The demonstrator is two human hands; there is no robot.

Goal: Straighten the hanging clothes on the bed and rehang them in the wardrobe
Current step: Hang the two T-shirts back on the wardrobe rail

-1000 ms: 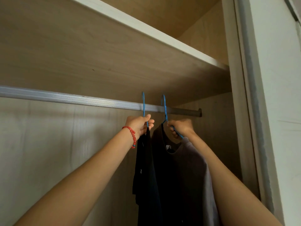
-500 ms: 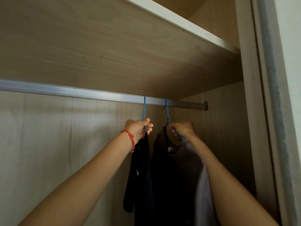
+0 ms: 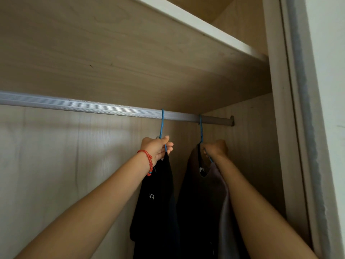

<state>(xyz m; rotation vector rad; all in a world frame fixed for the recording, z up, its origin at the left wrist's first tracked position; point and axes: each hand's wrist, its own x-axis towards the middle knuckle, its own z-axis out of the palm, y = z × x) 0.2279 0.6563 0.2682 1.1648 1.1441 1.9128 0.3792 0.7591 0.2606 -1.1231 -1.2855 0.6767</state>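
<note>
Nearest the camera, two bare forearms reach up and forward into the wardrobe, the left one wearing a red beaded bracelet (image 3: 148,161) at the wrist. At the end of that arm the left hand (image 3: 156,148) has its fingers curled round the neck of a blue hanger (image 3: 162,126), thumb on top, gripping it just above the collar of a black garment (image 3: 156,200) that hangs straight down from it (a small pale logo shows partway down the cloth). Just to the right, apart from the first, the right hand (image 3: 216,148) is closed in a fist around the neck and upper shoulder of a second blue hanger (image 3: 200,129); a short length of its blue arm shows below the knuckles. From this hanger hangs a dark garment (image 3: 194,202) with a greyish-mauve layer (image 3: 223,202) on its right side; whether these are one piece or two cannot be told. The two sets of clothing hang close together, with a narrow gap between them near the top.

Above the hands, both hooks sit over the ribbed metal rail (image 3: 84,106), which runs from the left edge to a bracket on the right side panel (image 3: 252,146). Behind the clothes is the pale wood-grain back wall (image 3: 46,165), and over the rail lies the underside of a shelf (image 3: 130,62) with a white front edge. At far right stands the wardrobe's frame (image 3: 302,128).
</note>
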